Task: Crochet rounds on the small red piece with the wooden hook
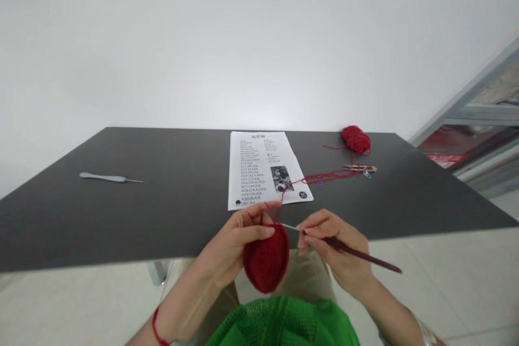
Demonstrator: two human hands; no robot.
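My left hand [239,243] is shut on a round dark red crocheted piece [266,257], with a strand of red yarn [324,177] running over its fingers. My right hand [333,243] grips a crochet hook [348,247] with a long dark wooden handle, and the thin metal tip reaches toward the crocheted edge. The yarn leads back across the table to a red yarn ball [356,139] at the far right. A printed pattern sheet [263,170] lies just beyond my hands, its near edge close to my left fingertips.
The dark grey table [178,205] also holds a grey-handled crochet hook [109,177] at the left, and a wooden tool [359,168] with small stitch markers [367,174] at the right. My lap and green mesh top lie below. A doorway frame [466,113] stands at the right.
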